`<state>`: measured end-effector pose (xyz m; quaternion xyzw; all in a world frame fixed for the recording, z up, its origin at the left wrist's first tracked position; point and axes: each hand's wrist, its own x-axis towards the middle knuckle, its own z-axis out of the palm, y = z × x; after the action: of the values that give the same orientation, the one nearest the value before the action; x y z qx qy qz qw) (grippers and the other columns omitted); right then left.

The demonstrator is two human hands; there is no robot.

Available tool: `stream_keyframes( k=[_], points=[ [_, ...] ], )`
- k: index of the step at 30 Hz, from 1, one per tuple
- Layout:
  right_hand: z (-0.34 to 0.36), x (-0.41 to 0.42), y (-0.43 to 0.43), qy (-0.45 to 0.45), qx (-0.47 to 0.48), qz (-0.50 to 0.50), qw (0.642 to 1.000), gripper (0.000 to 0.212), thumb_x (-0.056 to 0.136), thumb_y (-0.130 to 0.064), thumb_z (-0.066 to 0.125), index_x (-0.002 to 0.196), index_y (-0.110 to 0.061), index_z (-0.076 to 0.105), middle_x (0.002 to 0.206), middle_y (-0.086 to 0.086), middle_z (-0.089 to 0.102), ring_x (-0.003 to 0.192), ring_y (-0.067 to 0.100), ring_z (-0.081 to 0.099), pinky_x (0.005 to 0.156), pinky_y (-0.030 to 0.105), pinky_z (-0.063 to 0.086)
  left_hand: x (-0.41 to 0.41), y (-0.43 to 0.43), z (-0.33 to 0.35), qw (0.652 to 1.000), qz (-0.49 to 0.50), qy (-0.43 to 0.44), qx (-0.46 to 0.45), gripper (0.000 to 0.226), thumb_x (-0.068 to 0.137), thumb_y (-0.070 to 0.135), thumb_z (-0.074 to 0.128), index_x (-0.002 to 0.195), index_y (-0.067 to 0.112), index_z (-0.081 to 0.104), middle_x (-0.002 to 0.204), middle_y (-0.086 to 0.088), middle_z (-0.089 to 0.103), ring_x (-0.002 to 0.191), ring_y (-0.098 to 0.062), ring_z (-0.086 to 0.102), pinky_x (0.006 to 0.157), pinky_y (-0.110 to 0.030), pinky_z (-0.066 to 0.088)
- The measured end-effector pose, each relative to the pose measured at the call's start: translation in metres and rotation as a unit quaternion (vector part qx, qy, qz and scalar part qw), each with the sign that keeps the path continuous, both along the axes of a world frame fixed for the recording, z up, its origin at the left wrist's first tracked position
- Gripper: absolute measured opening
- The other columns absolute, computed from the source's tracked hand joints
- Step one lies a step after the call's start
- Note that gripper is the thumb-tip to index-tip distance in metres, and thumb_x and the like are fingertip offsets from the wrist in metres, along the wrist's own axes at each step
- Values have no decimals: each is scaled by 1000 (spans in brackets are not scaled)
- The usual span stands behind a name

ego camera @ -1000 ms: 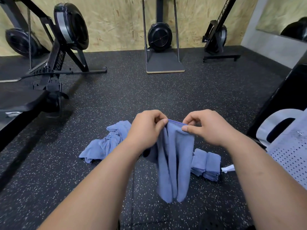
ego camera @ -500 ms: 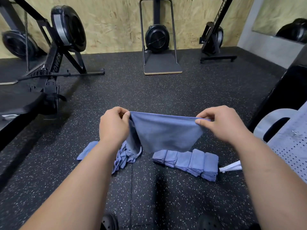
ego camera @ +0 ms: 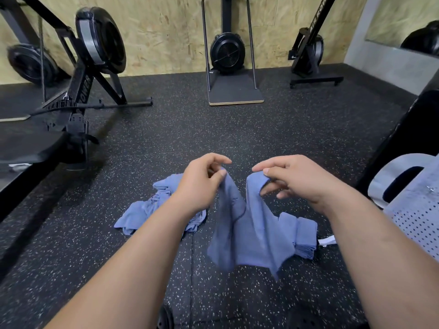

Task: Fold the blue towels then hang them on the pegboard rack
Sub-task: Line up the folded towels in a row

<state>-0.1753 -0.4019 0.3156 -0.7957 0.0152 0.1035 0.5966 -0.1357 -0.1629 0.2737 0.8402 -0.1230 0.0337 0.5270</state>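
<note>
Left hand (ego camera: 202, 186) pinched one top corner of the blue towel (ego camera: 254, 233) between thumb and forefinger. Right hand (ego camera: 297, 179) pinched the other top corner, its remaining fingers loosely curled. The hands were near each other but apart, so the cloth sagged in a fold between them and hung toward the speckled floor (ego camera: 166, 143). Just behind, right: stack of folded towels (ego camera: 306, 236) (partly hidden by the cloth). Left: crumpled pile of towels (ego camera: 147, 210). White pegboard rack (ego camera: 418, 217) at the right edge. Rowing machine (ego camera: 83, 86) farther back left, near the plywood wall (ego camera: 161, 32).
</note>
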Motion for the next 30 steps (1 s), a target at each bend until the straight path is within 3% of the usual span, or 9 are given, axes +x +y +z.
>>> stream_keyframes(
  k=[4,7,12,16,20,23,26,28,30],
  points=[
    [3,0,9,-7,-1,48,999,38,102,3,50,120,-18,75,108,-2,81,94,20,81,65,25,53,-5,-8,1,999,-16,7,-38,29,98,7,70,110,33,75,94,1,74,82,-32,69,84,-51,63],
    [-1,2,12,-65,-53,59,995,23,100,-1,65,111,-18,76,95,3,82,83,17,80,65,23,54,-9,-10,5,998,-20,7,-66,28,96,3,73,111,26,74,96,-2,78,74,-17,63,80,-43,60],
    [-11,10,13,-152,-125,22,980,4,93,-26,82,90,-25,81,75,-4,76,60,7,61,59,24,47,-12,-14,7,995,-29,14,-94,30,93,0,76,111,25,74,97,-4,80,78,-16,65,84,-39,60],
    [-16,13,12,-177,-170,2,969,11,88,-39,85,85,-29,81,78,-13,76,66,2,62,68,28,49,-17,-17,10,992,-59,11,-115,23,97,6,75,113,22,74,98,2,81,81,-12,66,80,-29,57],
    [-18,15,10,-179,-180,2,967,12,85,-34,87,78,-29,78,76,-10,77,67,6,66,70,32,53,-18,-18,10,988,-85,7,-127,24,91,17,84,113,20,76,99,1,80,83,-11,70,84,-25,56],
    [-16,12,8,-178,-169,33,969,12,87,-32,87,83,-27,76,78,-6,77,64,5,62,67,29,49,-16,-15,8,987,-95,16,-129,26,89,9,84,113,16,76,98,-6,79,79,-14,66,79,-28,55],
    [-13,10,1,-155,-131,99,974,17,92,-27,82,105,-27,71,83,-3,78,64,1,58,64,20,45,-15,-13,8,987,-99,18,-125,21,94,6,79,110,17,75,96,-5,81,79,-15,64,78,-30,52],
    [-16,12,-2,-139,-137,136,971,20,96,-26,79,114,-30,71,87,-1,78,74,5,63,75,27,51,-15,-12,8,988,-95,20,-121,18,95,6,77,109,17,75,95,-3,81,81,-16,66,82,-36,53],
    [-22,16,-3,-141,-156,140,967,11,98,-29,77,108,-30,75,88,1,78,77,10,63,79,38,53,-14,-11,7,989,-88,22,-113,17,95,7,77,109,18,76,95,-1,81,84,-16,69,86,-38,54]
  ],
)
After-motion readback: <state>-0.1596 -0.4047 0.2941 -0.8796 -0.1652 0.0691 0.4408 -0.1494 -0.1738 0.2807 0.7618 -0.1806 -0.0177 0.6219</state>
